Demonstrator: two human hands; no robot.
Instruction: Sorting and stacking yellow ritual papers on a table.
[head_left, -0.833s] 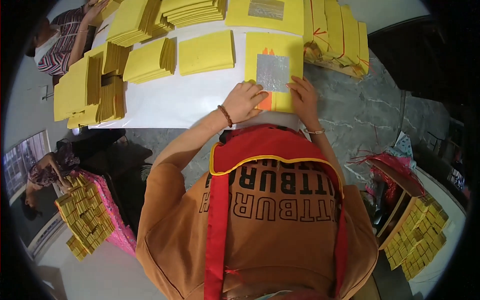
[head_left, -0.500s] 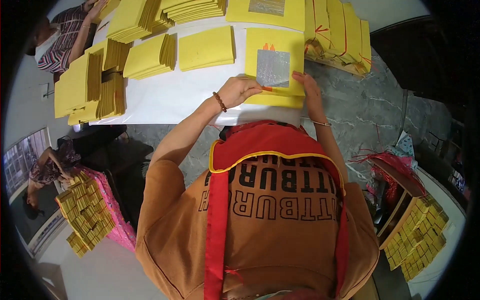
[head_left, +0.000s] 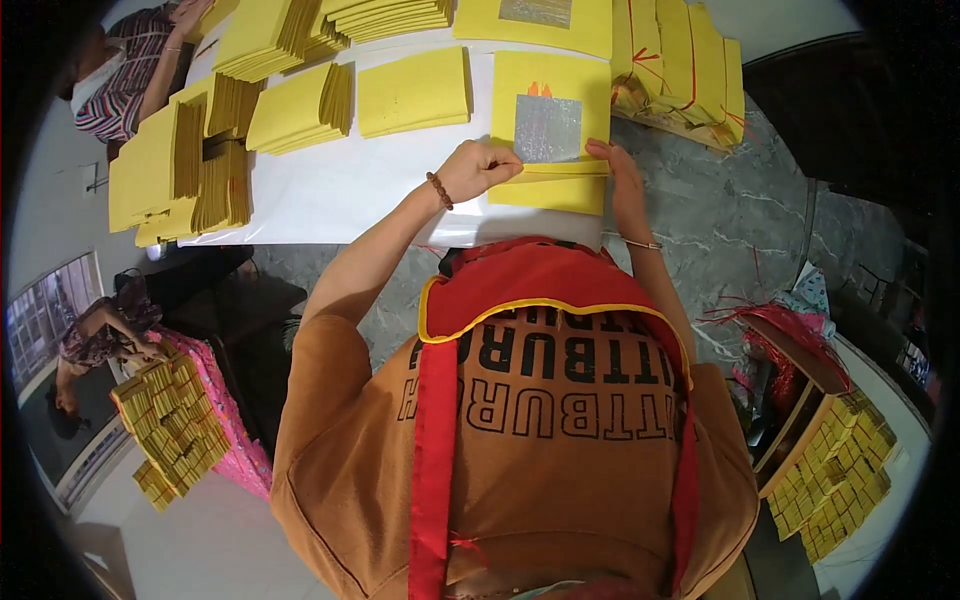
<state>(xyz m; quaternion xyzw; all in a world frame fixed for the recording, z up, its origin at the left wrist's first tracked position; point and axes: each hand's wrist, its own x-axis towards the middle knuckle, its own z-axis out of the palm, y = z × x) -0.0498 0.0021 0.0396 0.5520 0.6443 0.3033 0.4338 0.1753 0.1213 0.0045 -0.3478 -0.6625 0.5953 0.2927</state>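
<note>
A yellow paper sheet (head_left: 507,80) with a silver foil square (head_left: 548,130) and small orange marks lies at the table's front edge. Its near edge is turned up in a narrow fold along the foil's lower side. My left hand (head_left: 474,172), a beaded bracelet at its wrist, pinches the left end of this fold. At the right end my right hand (head_left: 622,175) grips the sheet's side, its fingers partly hidden. More yellow paper (head_left: 548,197) shows below the fold, under the sheet.
Folded yellow paper stacks (head_left: 415,92) stand on the white tabletop (head_left: 350,185) to the left. Another foil sheet (head_left: 480,22) lies beyond. Red-tied yellow bundles (head_left: 675,60) are at the right. One person (head_left: 150,65) sits far left; another (head_left: 105,325) is by a pink-covered table (head_left: 225,420).
The sheet's near edge has come up and over into a narrow fold, baring more yellow paper beneath. Both hands have stayed nearly in place, the left lifting slightly.
</note>
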